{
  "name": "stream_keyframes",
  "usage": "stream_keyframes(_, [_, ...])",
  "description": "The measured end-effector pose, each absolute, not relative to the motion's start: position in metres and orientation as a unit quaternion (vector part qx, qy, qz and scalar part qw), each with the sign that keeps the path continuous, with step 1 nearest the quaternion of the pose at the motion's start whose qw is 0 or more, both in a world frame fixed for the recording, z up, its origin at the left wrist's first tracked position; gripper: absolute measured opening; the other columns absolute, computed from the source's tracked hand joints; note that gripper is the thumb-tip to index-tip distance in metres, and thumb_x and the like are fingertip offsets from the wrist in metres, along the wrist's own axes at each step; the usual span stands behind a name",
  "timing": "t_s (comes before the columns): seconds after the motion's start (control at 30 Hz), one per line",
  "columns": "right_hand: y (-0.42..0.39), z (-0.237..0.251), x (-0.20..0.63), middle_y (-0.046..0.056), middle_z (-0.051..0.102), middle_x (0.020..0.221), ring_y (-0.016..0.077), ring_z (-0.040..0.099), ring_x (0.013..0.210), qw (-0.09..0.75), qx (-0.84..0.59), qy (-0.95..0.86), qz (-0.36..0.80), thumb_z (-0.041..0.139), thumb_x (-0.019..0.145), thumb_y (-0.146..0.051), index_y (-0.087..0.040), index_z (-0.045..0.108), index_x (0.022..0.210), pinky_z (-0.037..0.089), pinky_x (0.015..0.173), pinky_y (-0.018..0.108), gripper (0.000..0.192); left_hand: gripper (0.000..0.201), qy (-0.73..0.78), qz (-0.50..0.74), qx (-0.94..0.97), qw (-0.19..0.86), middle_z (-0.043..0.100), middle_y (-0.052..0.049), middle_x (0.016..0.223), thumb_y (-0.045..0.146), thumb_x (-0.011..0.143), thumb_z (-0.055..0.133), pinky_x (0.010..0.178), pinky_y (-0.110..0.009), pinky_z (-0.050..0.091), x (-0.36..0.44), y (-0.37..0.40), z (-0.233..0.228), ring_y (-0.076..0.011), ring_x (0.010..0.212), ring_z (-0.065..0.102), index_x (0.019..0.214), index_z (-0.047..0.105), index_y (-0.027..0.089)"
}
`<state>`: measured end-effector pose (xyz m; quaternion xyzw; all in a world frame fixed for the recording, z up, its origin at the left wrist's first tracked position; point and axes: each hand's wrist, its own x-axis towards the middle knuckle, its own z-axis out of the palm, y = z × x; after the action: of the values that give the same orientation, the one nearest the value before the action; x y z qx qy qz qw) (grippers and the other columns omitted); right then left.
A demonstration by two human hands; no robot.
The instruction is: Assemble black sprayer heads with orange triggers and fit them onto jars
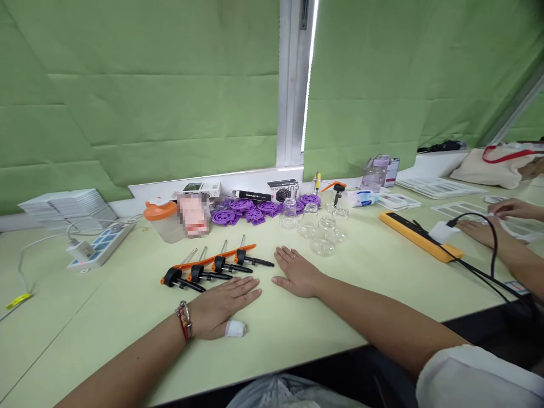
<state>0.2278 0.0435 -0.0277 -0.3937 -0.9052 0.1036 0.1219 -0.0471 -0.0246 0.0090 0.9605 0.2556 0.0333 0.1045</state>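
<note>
1. Resting palm-down on the pale green table (106,340), the left hand (223,306) lies flat with its fingers spread and holds nothing; a white bandage wraps its thumb and a beaded bracelet (184,320) circles the wrist.
2. The right hand (297,275) also lies flat and empty, just beside the left, the two near each other but not touching.
3. Just beyond the left fingertips sits a row of four black-handled pump tools (212,266), laid across an orange strip (221,256).
4. Each tool's long axis runs from lower left to upper right, its metal rod pointing away from the person.
5. The left hand is nearer the row; the right hand is close only to the rightmost tool.
6. Farther out, clear glass cups (317,229) stand ahead of the right hand, with purple plastic discs (255,211) behind the tools.
7. At the far right, another person's hands (495,221) rest near an orange power strip (419,235).
</note>
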Motion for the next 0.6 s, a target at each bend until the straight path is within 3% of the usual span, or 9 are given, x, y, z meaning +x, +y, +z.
stream_keyframes(0.1, [0.042,-0.015,0.233,0.017,0.044,0.138,0.028,0.037,0.128,0.232,-0.415,-0.879,0.037,0.031,0.093,-0.044,-0.011,0.048,0.129,0.024,0.107,0.045,0.052,0.066,0.28,0.044,0.955,0.087,0.023,-0.008,0.152,0.046,0.088,0.044,0.112,-0.041,0.026,-0.047,-0.027,0.011,-0.025,0.138,0.025,0.146,0.021,0.025])
stream_keyframes(0.17, [0.044,-0.005,0.242,0.016,0.051,0.128,0.0281,0.039,0.123,0.346,-0.448,-0.824,-0.034,0.039,0.09,-0.038,-0.014,0.053,0.12,0.024,0.106,0.047,0.041,0.058,0.326,0.082,0.94,0.05,0.029,-0.01,0.149,0.043,0.089,0.041,0.109,-0.041,0.03,-0.045,-0.023,0.014,-0.025,0.135,0.032,0.142,0.032,0.022])
stream_keyframes(0.23, [0.05,0.001,0.255,0.017,0.048,0.126,0.0294,0.036,0.124,0.451,-0.501,-0.733,-0.09,0.047,0.085,-0.038,-0.015,0.048,0.119,0.023,0.105,0.049,0.041,0.05,0.405,0.148,0.903,-0.004,0.039,-0.013,0.143,0.041,0.089,0.04,0.105,-0.041,0.034,-0.042,-0.013,0.019,-0.0263,0.129,0.04,0.134,0.044,0.018])
stream_keyframes(0.3, [0.058,0.003,0.267,0.018,0.044,0.127,0.0304,0.033,0.125,0.514,-0.551,-0.649,-0.109,0.054,0.08,-0.039,-0.014,0.038,0.126,0.023,0.104,0.051,0.055,0.046,0.508,0.203,0.836,-0.05,0.05,-0.015,0.131,0.039,0.088,0.039,0.097,-0.042,0.041,-0.038,0.003,0.025,-0.0278,0.119,0.048,0.127,0.05,0.016])
stream_keyframes(0.43, [0.072,-0.006,0.28,0.019,0.04,0.129,0.0319,0.034,0.122,0.522,-0.626,-0.579,-0.038,0.062,0.07,-0.041,-0.012,0.026,0.131,0.027,0.102,0.05,0.076,0.048,0.618,0.172,0.767,-0.02,0.058,-0.014,0.115,0.034,0.084,0.042,0.088,-0.039,0.044,-0.027,0.037,0.033,-0.0276,0.104,0.056,0.128,0.05,0.016])
stream_keyframes(0.6, [0.075,-0.018,0.276,0.019,0.039,0.132,0.0342,0.034,0.123,0.487,-0.659,-0.573,0.033,0.065,0.065,-0.043,-0.015,0.023,0.134,0.027,0.102,0.05,0.086,0.052,0.61,0.108,0.783,0.059,0.058,-0.011,0.12,0.037,0.081,0.044,0.088,-0.04,0.041,-0.017,0.05,0.034,-0.028,0.101,0.058,0.131,0.049,0.023])
